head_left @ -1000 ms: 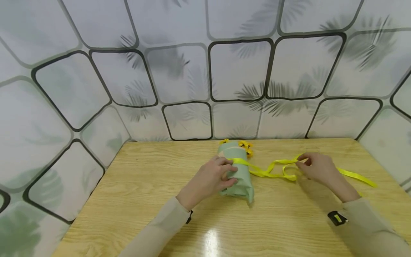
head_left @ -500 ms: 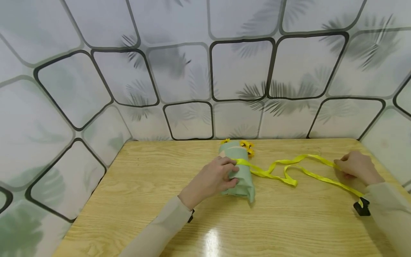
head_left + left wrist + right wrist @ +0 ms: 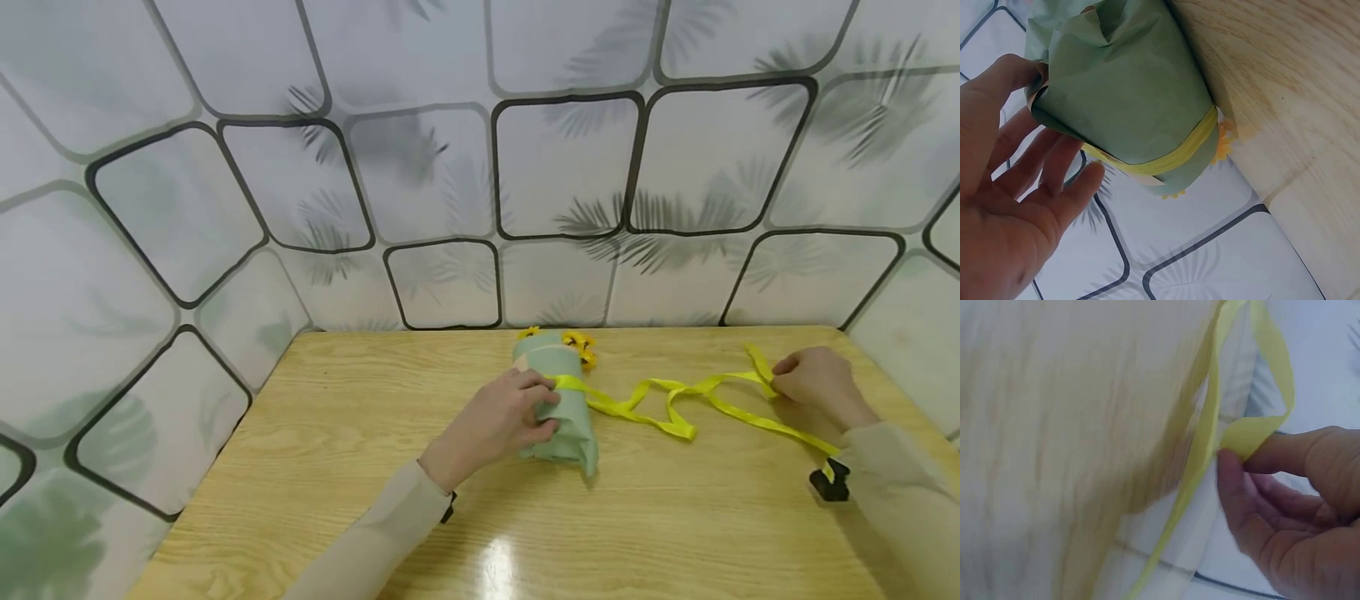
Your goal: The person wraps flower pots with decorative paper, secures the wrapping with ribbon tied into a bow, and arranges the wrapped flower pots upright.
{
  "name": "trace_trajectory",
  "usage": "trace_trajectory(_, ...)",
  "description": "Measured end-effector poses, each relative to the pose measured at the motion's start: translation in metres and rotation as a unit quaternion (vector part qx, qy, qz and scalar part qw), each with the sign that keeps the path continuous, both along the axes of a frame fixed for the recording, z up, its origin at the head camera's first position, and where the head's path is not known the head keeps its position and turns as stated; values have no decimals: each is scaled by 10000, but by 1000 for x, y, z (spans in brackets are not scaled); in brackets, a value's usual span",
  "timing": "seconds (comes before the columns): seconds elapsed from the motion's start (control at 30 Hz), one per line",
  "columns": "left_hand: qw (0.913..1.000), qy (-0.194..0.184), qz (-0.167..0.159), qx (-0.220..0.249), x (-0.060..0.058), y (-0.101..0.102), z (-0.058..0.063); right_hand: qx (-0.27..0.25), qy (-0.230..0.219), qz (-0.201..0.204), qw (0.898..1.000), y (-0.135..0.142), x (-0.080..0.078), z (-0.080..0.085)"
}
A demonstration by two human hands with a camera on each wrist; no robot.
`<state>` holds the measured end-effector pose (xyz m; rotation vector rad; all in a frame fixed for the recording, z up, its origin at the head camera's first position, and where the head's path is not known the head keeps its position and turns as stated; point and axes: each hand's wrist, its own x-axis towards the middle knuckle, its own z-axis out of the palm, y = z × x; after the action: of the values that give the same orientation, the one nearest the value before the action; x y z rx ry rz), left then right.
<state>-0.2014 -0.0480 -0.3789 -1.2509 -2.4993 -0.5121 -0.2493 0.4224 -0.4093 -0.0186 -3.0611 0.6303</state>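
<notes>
Here, wrapped bouquet (image 3: 567, 408) was gripped by left hand (image 3: 498, 421); yellow ribbon (image 3: 1202, 447), pinched by right hand (image 3: 817, 385), was best untwisted.

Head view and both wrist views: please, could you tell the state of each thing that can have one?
Green paper-wrapped bundle: lying on the table.
Yellow ribbon: around the bundle, its free length slack and twisted; I cannot see whether it is knotted.
Yellow flowers: partly visible at the bundle's far end.
Left hand: holding the bundle.
Right hand: pinching the ribbon.
</notes>
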Motion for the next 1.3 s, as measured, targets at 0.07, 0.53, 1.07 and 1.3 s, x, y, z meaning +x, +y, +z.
trace_trajectory(0.07,9999,-75,-29,65,0,0,-1,-201,387,0,9990,-13,1,1)
trace_trajectory(0.53,9999,49,-7,114,-3,-1,-4,-1941,1799,715,9617,-142,12,42)
trace_trajectory(1.07,9999,112,13,-6,-3,-1,-5,-2417,2057,2220,9220,-243,-8,47)
trace_trajectory(1.3,10000,80,5,-31,-2,-2,-3,-2263,1952,2479,9215,-254,-2,43)
